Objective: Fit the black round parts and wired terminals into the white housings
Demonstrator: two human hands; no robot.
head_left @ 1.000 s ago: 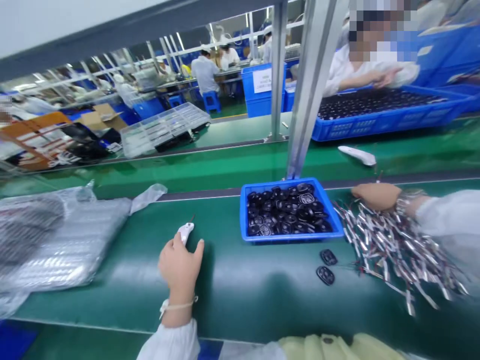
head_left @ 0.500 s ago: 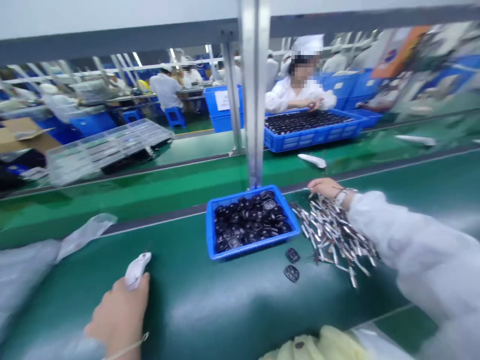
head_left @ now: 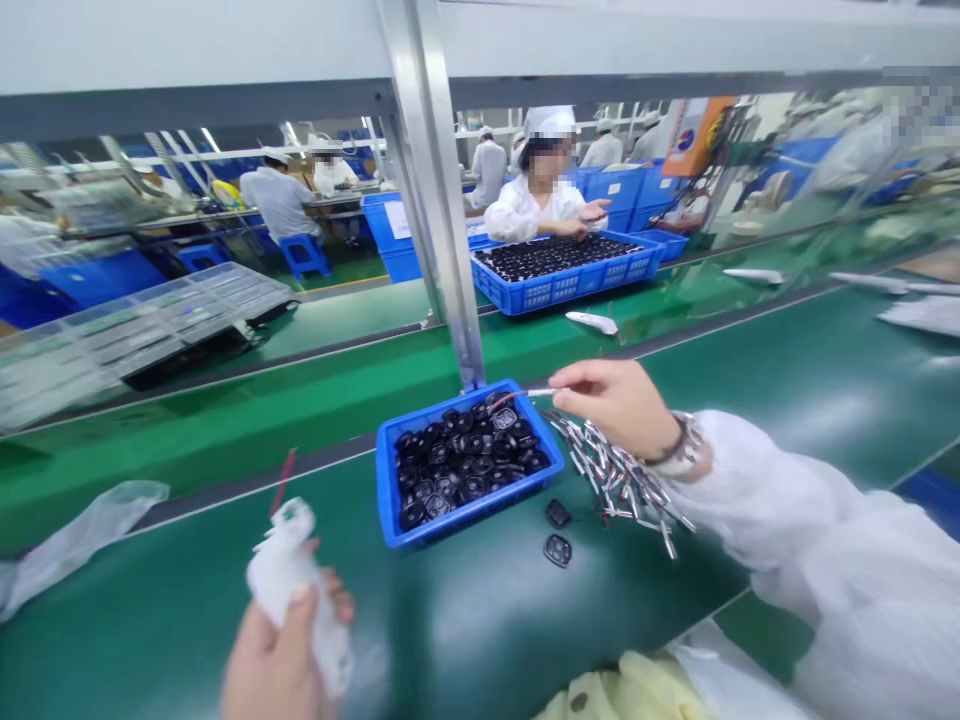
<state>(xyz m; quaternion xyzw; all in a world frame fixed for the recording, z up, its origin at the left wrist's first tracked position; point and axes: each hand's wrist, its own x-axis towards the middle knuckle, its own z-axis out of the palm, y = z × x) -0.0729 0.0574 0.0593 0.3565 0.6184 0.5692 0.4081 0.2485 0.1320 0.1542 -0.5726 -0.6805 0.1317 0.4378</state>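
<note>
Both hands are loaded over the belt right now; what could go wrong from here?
1. The right hand pinches a thin silver part by its end above the blue tray; a slip would likely drop it among the black pieces.
2. The right sleeve sits right by the pile of silver parts and may drag some across the belt.
3. The left hand grips the white housing, whose red wire sticks up free and might snag.

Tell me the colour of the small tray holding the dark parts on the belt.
Blue: the small tray shows best in the head view, its parts black.
</note>
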